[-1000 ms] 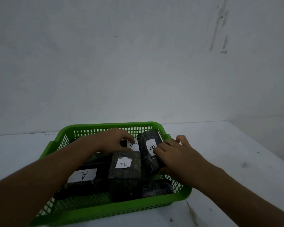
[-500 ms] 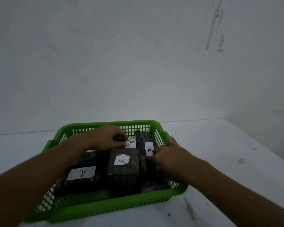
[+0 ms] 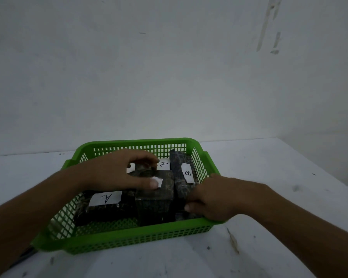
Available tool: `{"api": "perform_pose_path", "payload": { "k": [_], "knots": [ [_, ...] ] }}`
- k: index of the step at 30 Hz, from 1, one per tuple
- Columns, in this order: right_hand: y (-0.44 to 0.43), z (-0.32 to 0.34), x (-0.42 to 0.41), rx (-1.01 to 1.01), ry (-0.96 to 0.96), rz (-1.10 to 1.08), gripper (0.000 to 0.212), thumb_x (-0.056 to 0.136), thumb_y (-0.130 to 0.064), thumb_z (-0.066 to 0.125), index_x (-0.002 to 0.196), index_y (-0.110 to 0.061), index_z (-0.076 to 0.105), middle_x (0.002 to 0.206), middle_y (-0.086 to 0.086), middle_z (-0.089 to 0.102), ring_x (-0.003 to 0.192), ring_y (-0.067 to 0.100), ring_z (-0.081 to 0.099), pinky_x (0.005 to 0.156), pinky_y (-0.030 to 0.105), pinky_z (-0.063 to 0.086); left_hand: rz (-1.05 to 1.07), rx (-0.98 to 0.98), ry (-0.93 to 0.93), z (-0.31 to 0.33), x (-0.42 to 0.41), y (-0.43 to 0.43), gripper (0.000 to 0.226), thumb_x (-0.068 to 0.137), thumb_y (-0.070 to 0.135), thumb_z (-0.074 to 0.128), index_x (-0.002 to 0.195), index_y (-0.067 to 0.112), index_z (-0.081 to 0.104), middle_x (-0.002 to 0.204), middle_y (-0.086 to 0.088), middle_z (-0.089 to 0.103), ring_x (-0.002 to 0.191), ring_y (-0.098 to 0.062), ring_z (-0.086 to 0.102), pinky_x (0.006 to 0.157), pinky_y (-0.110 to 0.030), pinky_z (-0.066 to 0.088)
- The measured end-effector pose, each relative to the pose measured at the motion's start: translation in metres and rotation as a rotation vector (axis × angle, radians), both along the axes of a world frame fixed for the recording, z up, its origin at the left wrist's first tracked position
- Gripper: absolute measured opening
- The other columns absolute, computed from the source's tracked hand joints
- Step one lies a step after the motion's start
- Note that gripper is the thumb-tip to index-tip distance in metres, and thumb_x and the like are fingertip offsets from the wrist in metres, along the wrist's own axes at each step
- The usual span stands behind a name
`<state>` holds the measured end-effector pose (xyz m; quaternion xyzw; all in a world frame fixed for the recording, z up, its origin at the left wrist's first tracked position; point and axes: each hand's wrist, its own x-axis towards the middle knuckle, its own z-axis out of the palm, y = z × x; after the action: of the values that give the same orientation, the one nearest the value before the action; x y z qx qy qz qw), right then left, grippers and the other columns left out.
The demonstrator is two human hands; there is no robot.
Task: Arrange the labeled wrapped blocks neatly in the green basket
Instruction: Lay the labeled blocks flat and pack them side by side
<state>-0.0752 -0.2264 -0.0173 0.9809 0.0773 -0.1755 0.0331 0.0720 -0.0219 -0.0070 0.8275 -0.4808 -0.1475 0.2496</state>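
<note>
The green basket [image 3: 137, 235] stands on the white table and holds several dark wrapped blocks with white labels. A block labeled A [image 3: 106, 198] lies flat at the left. My left hand [image 3: 119, 173] spans the top of the middle A block [image 3: 155, 201], thumb over its label and fingers curled at its far edge. Behind it shows another A label [image 3: 164, 164]. The B block [image 3: 184, 171] lies along the right wall. My right hand [image 3: 213, 197] is in the near right corner, fingers curled on the B block's near end. A lower block under my right hand is mostly hidden.
The white table [image 3: 269, 177] runs to a pale wall behind the basket and ends at an edge on the far right. A dark thin object [image 3: 23, 255] pokes out under the basket's near left corner.
My left hand came back from the far A block onto the middle block, covering its label. My right hand slid toward the near right corner, uncovering the B label.
</note>
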Motion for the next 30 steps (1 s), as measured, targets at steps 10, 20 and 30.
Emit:
{"api": "perform_pose_path", "payload": {
  "k": [10,20,30],
  "knots": [
    [0.009,0.001,0.000,0.064,0.157,-0.072,0.067,0.095,-0.066,0.019,0.125,-0.024,0.061,0.115,0.010,0.065,0.107,0.025,0.057,0.085,0.033,0.038,0.046,-0.018,-0.205,-0.011,-0.027,0.000,0.084,0.065,0.062,0.070,0.138,0.032,0.040,0.135,0.017,0.047,0.115,0.004,0.041,0.093,-0.013,0.033],
    [0.009,0.000,-0.001,0.094,0.210,-0.106,0.068,0.092,-0.070,0.017,0.131,-0.030,0.057,0.117,0.010,0.066,0.108,0.025,0.058,0.091,0.037,0.044,0.041,-0.103,-0.198,-0.023,-0.032,0.005,0.068,0.066,0.067,0.065,0.124,0.038,0.043,0.121,0.022,0.048,0.107,0.013,0.043,0.081,-0.008,0.041],
    [0.009,0.011,-0.001,0.257,0.294,-0.161,0.062,0.095,-0.064,0.024,0.142,-0.028,0.041,0.131,0.006,0.055,0.112,0.019,0.048,0.097,0.032,0.030,0.008,-0.074,-0.231,-0.020,-0.034,0.010,0.061,0.072,0.065,0.062,0.125,0.040,0.043,0.123,0.025,0.046,0.109,0.011,0.043,0.083,-0.002,0.038]
  ]
}}
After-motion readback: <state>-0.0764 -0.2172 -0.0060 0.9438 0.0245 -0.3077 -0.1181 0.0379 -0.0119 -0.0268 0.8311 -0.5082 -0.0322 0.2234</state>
